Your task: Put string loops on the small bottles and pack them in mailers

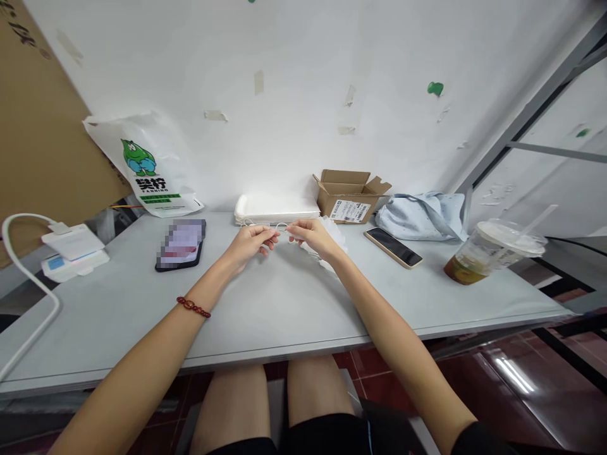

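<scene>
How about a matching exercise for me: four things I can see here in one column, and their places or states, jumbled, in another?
Things:
1. thin white cord
2. cardboard box
3. bead bracelet
4. plastic cup

Places or states:
A. worn on the left forearm
B. see-through, at the right end of the desk
C. between the left hand and right hand
D. brown, flaps open

Pairs: 1-C, 2-D, 3-A, 4-B.

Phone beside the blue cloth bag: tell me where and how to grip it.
Pinch the phone by its long edges near mid-length, probably best from above on the near side: it lies flat, with the blue cloth bag just behind.
</scene>
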{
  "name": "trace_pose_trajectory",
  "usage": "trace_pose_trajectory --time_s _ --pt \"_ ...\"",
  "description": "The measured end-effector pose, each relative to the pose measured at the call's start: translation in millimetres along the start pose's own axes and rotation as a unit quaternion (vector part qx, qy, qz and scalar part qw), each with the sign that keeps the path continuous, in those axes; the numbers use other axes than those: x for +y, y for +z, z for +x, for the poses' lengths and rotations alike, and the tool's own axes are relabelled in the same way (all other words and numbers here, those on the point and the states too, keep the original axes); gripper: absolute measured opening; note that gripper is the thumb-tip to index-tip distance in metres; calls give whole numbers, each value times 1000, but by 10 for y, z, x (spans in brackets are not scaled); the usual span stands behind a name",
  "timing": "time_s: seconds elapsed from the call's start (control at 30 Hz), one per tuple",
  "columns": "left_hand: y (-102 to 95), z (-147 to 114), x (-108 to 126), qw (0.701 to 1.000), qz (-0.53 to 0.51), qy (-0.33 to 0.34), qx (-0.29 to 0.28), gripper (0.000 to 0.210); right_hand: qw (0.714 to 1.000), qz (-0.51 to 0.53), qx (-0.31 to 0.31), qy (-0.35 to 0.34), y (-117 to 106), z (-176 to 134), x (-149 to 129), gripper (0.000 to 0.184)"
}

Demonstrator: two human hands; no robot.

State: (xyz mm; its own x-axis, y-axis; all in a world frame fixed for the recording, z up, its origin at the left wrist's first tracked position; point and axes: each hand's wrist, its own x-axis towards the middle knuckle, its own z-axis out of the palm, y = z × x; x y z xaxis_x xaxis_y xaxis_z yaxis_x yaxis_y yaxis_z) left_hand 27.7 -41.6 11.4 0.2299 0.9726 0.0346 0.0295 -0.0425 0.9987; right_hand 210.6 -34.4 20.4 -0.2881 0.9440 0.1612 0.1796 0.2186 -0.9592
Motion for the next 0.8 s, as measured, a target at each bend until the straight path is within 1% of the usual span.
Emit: trace_pose_trajectory --time_s 0.2,0.37,0.67,0.8 --pt "2 -13 10 1000 22 -3 -18 19 1000 13 3 1 13 21 22 22" --pt "6 -24 21 999 15 -4 -38 20 1000 16 6 9 25 8 -16 27" --pt "-1 -24 -4 998 -43 -3 -42 22 999 37 0 5 19 5 -15 25" --pt "-6 -21 -16 996 -65 -6 -64 24 999 54 0 0 8 9 -3 25"
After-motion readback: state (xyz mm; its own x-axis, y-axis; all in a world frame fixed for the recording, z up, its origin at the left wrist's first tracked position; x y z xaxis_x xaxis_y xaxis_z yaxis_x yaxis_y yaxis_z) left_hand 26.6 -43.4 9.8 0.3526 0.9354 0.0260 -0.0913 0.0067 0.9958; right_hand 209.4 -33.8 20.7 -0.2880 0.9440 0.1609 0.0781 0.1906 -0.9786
